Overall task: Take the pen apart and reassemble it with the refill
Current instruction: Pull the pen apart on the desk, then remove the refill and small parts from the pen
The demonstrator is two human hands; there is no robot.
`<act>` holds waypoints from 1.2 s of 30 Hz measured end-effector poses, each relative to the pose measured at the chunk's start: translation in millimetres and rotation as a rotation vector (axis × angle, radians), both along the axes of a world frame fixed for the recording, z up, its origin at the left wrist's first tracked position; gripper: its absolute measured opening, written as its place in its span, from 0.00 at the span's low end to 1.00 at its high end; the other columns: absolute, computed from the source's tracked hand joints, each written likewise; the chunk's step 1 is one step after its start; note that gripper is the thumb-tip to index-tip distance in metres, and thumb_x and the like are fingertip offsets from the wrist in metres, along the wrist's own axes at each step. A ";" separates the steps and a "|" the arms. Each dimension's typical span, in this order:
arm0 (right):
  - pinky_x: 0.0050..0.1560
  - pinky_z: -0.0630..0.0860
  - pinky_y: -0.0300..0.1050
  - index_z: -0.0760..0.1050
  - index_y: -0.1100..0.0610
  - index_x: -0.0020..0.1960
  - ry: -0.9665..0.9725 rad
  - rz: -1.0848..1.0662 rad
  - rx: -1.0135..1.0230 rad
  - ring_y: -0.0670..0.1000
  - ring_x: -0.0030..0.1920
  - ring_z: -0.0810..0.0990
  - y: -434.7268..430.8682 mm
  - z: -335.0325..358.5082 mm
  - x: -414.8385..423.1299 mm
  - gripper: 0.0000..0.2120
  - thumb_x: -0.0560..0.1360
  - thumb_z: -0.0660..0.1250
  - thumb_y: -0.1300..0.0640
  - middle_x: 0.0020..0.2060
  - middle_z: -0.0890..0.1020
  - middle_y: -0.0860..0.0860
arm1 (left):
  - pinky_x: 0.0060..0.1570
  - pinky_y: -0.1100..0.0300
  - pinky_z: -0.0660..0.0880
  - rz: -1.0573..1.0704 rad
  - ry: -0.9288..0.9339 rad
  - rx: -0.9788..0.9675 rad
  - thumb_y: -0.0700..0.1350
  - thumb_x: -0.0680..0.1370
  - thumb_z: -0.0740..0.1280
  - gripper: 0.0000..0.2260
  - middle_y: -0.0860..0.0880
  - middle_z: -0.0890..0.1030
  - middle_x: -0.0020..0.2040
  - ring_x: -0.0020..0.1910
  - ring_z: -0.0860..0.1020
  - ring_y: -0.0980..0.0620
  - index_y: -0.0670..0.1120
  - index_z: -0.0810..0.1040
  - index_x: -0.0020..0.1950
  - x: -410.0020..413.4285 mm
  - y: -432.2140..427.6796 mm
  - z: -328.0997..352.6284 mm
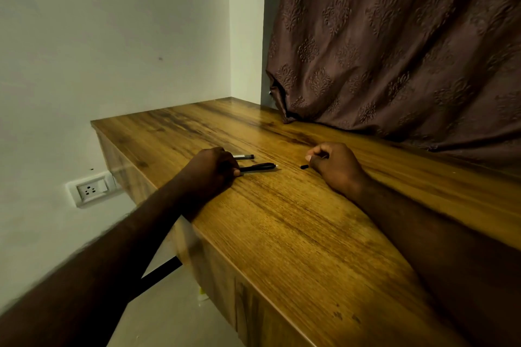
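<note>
A black pen (258, 167) lies on the wooden desk (282, 220), its pale tip pointing right. My left hand (212, 170) rests on the desk and pinches the pen's left end. Just behind it lies a second thin piece (244, 156), grey with a black end, partly hidden by my left fingers. My right hand (335, 167) rests on the desk further right with its fingers curled in. A small black pen part (304, 167) lies on the wood right at its fingertips. Whether the fingers touch it is unclear.
The desk's left edge (146, 177) drops to the floor close to my left hand. A brown patterned curtain (394, 51) hangs onto the desk's far right side. A wall socket (91, 189) sits on the white wall at left.
</note>
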State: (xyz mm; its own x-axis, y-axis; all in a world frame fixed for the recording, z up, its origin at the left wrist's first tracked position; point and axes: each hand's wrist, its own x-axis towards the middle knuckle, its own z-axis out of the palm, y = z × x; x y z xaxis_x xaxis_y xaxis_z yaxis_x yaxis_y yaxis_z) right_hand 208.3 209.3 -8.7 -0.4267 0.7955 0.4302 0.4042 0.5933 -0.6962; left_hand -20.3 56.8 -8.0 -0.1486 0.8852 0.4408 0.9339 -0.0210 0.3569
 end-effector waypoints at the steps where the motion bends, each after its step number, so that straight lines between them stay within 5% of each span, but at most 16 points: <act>1: 0.45 0.67 0.39 0.81 0.55 0.43 -0.060 -0.005 0.078 0.41 0.38 0.74 -3.9 -0.2 -1.2 0.03 0.74 0.69 0.59 0.39 0.79 0.45 | 0.35 0.65 0.69 0.000 -0.001 0.002 0.46 0.75 0.70 0.07 0.50 0.77 0.45 0.40 0.74 0.55 0.46 0.82 0.51 -0.1 0.0 -0.5; 8: 0.47 0.73 0.45 0.80 0.53 0.53 -0.267 0.166 0.268 0.49 0.47 0.76 -22.3 -0.7 -4.2 0.10 0.73 0.72 0.53 0.50 0.77 0.50 | 0.37 0.61 0.70 -0.035 0.006 0.017 0.47 0.74 0.71 0.05 0.51 0.77 0.44 0.41 0.75 0.55 0.48 0.81 0.49 -2.2 2.0 -4.6; 12: 0.42 0.70 0.44 0.81 0.52 0.51 -0.219 0.207 0.307 0.48 0.44 0.74 -29.8 -0.8 -11.9 0.07 0.73 0.71 0.54 0.46 0.77 0.50 | 0.35 0.62 0.70 -0.051 0.013 0.017 0.47 0.74 0.71 0.05 0.52 0.76 0.43 0.39 0.74 0.57 0.49 0.81 0.49 -2.3 2.0 -4.2; 19: 0.47 0.74 0.49 0.80 0.51 0.44 -0.253 0.200 0.292 0.50 0.46 0.75 -33.4 -1.4 -18.3 0.01 0.74 0.69 0.56 0.44 0.77 0.49 | 0.35 0.64 0.69 -0.075 0.019 -0.008 0.48 0.75 0.70 0.05 0.51 0.77 0.44 0.40 0.75 0.56 0.50 0.81 0.50 -2.0 2.5 -3.8; 28: 0.51 0.75 0.49 0.74 0.48 0.39 -0.372 0.008 0.317 0.51 0.46 0.76 -20.8 0.6 -10.4 0.08 0.74 0.68 0.58 0.43 0.77 0.47 | 0.34 0.66 0.68 -0.025 0.036 -0.012 0.46 0.76 0.69 0.07 0.49 0.77 0.44 0.41 0.75 0.53 0.46 0.82 0.51 -2.8 2.1 -0.5; 31: 0.50 0.75 0.48 0.78 0.50 0.39 -0.274 -0.099 0.198 0.51 0.46 0.77 2.0 3.0 12.7 0.06 0.73 0.69 0.59 0.42 0.78 0.46 | 0.34 0.65 0.68 -0.010 0.049 -0.017 0.46 0.75 0.70 0.07 0.49 0.77 0.45 0.41 0.75 0.53 0.47 0.82 0.51 -3.8 3.4 -2.8; 36: 0.52 0.70 0.41 0.83 0.55 0.42 -0.267 0.045 0.131 0.46 0.48 0.77 5.5 0.4 14.5 0.03 0.73 0.71 0.60 0.41 0.81 0.47 | 0.34 0.66 0.66 -0.021 0.040 -0.007 0.47 0.75 0.70 0.07 0.50 0.76 0.44 0.39 0.73 0.56 0.48 0.82 0.51 -3.7 2.7 -4.0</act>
